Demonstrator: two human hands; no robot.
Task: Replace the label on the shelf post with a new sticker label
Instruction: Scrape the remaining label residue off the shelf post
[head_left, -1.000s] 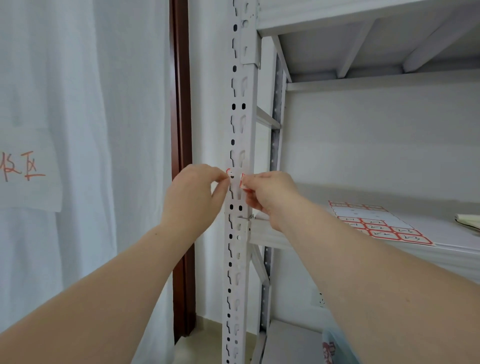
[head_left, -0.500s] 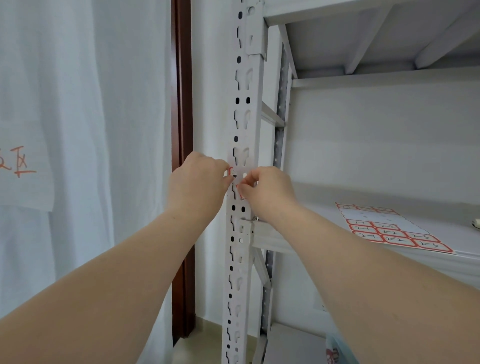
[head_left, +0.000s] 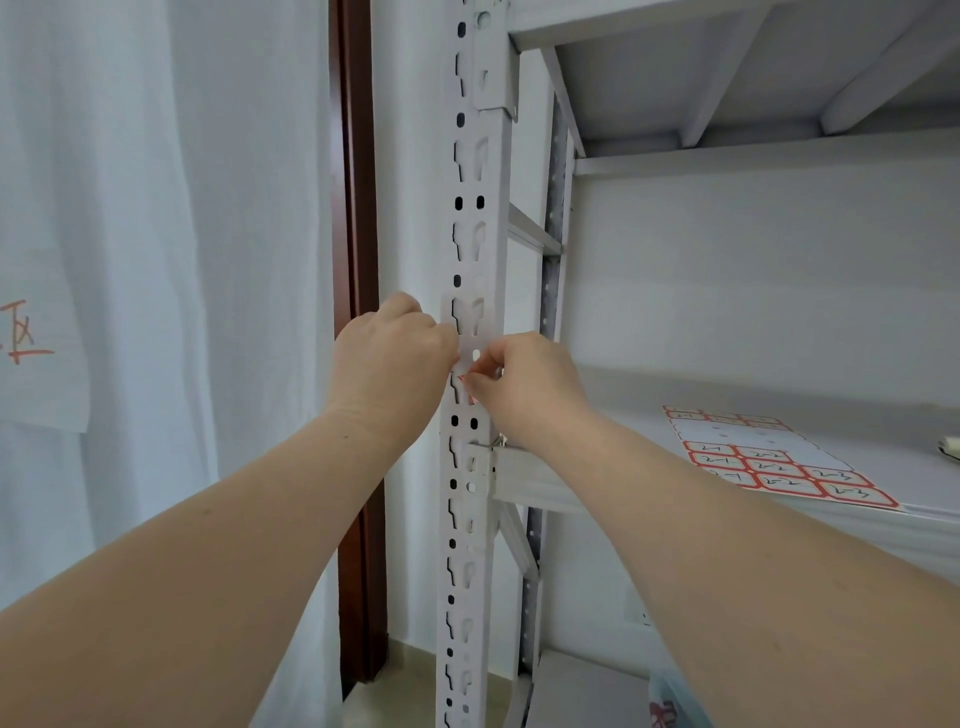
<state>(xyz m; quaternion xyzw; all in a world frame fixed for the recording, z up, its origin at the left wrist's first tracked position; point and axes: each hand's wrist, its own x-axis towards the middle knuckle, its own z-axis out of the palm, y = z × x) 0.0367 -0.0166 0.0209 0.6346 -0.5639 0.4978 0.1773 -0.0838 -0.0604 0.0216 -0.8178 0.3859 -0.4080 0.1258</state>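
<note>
Where both hands meet on the white slotted shelf post (head_left: 470, 260), pinched between them: a small white label (head_left: 475, 353) with a thin red edge, mostly hidden by fingers. Left hand (head_left: 389, 364) closed against its left edge, right hand (head_left: 524, 384) gripping its right and lower edge with thumb and forefinger. Compared with a second ago, less red border showing and both hands closer together, pressed nearer the post face. Long axis hard to judge; roughly across the post, face flat against it. Farther right on the shelf (head_left: 883, 467), lying flat: a red-bordered sticker sheet (head_left: 769, 462).
</note>
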